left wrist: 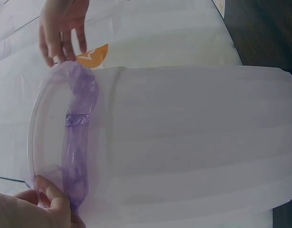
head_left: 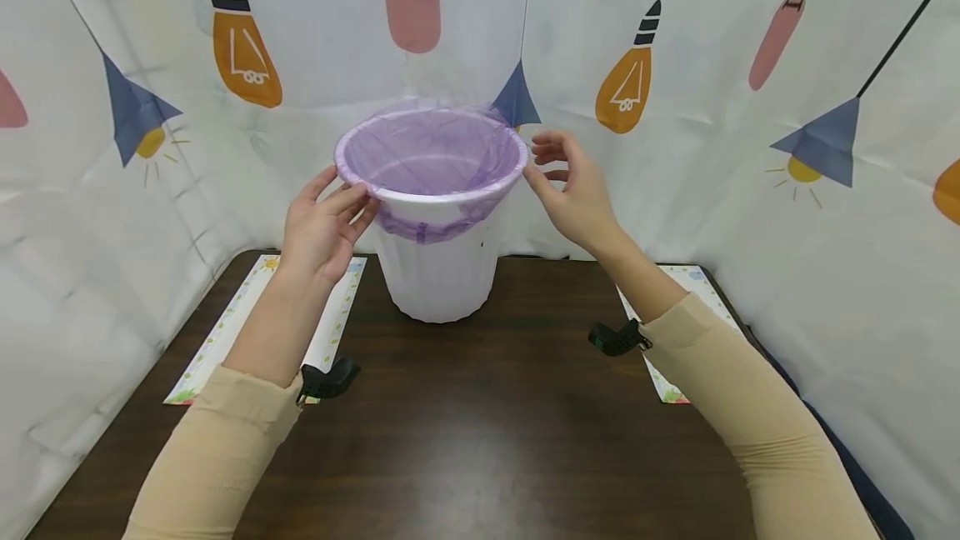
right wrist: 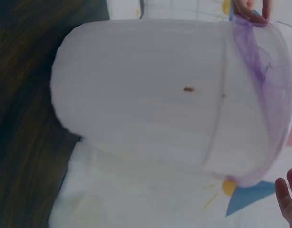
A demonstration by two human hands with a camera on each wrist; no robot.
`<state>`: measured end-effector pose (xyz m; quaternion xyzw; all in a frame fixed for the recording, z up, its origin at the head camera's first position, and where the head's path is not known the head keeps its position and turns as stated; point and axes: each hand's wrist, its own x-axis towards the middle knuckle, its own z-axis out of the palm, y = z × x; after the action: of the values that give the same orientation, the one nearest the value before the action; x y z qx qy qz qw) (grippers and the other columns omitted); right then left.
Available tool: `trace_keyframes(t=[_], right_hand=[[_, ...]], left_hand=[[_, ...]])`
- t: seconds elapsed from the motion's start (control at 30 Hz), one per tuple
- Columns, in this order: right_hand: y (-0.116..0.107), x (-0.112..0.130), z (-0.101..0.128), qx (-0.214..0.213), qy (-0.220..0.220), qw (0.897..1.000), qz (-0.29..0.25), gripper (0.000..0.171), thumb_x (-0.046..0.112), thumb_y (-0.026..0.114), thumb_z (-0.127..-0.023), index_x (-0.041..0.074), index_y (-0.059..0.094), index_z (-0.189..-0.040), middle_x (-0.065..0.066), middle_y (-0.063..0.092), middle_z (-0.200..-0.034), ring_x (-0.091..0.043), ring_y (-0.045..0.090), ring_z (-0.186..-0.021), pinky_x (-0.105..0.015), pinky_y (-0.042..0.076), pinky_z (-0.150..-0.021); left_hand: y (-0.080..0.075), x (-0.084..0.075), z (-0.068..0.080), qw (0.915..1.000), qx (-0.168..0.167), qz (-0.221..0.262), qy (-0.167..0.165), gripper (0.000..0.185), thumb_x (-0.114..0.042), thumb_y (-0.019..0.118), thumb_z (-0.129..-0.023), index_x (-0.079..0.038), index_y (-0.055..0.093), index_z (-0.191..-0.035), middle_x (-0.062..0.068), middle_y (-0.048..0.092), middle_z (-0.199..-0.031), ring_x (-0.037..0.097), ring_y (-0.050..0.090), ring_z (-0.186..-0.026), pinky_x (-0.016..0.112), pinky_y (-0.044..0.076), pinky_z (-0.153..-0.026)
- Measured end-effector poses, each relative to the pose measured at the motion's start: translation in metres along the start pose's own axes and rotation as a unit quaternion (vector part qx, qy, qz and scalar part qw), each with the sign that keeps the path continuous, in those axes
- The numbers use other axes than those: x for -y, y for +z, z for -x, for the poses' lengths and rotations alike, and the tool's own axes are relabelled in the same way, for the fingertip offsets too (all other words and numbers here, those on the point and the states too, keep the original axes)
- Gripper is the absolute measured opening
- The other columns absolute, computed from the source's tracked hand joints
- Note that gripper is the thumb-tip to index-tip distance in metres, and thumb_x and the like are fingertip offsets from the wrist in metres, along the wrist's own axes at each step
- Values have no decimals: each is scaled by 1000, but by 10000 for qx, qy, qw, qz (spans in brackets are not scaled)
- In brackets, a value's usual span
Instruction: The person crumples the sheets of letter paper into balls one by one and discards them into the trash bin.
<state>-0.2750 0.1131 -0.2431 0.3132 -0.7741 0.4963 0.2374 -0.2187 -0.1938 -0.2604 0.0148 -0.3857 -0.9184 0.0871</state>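
From the head view, a white ribbed plastic waste bin [head_left: 437, 269] stands upright at the middle of the dark brown wooden desk [head_left: 465, 432], close to the back edge. A thin purple plastic bag liner [head_left: 431, 158] sits inside it, its edge folded out over the rim and hanging a little way down the outside. The left hand [head_left: 322, 227] is at the bin's left rim, fingers and thumb closed on the folded liner there; that grip is nearly shut around the film. The right hand [head_left: 573, 190] is just beside the right rim, fingers loosely curled and spread, thumb tip at or very near the liner edge; whether it touches cannot be told here. Two pale paper placemats with coloured borders [head_left: 258, 332] lie on the desk, one under each forearm. A white cloth backdrop printed with orange bulbs and blue lamps [head_left: 750, 65] surrounds the desk. No readable writing shows.

In the left wrist view, the bin [left wrist: 193, 142] fills the frame, the bunched liner [left wrist: 79, 128] wrapped round its rim. The left hand [left wrist: 32, 206] pinches the liner at the near rim; the right hand [left wrist: 63, 28] is at the far rim, fingertips at the film.

In the right wrist view, the bin [right wrist: 150, 95] has a small dark speck on its wall. The liner [right wrist: 255, 57] covers the rim. The right hand [right wrist: 288, 194] shows only at the frame's edge, clear of the bin, holding nothing.
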Motion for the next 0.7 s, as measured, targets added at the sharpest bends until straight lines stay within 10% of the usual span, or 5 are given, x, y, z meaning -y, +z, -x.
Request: trace_keyframes(t=[0.3, 0.7], right_hand=[[-35, -37, 44, 1039, 944, 9900, 135, 14, -1, 61, -101, -11, 66, -110, -23, 68, -103, -28, 66, -88, -30, 57, -74], [-74, -138, 102, 2580, 2397, 9357, 223, 24, 17, 59, -107, -1, 64, -122, -15, 69, -110, -25, 67, -92, -36, 58, -79]], left_hand=[[0, -2, 1, 9999, -109, -29, -5, 82, 15, 66, -92, -7, 24, -160, 15, 47, -134, 20, 66, -91, 28, 58, -81], [-4, -1, 7, 9999, -67, -120, 18, 68, 6, 61, -99, -6, 29, -158, 12, 34, -151, 20, 62, -99, 27, 55, -91]])
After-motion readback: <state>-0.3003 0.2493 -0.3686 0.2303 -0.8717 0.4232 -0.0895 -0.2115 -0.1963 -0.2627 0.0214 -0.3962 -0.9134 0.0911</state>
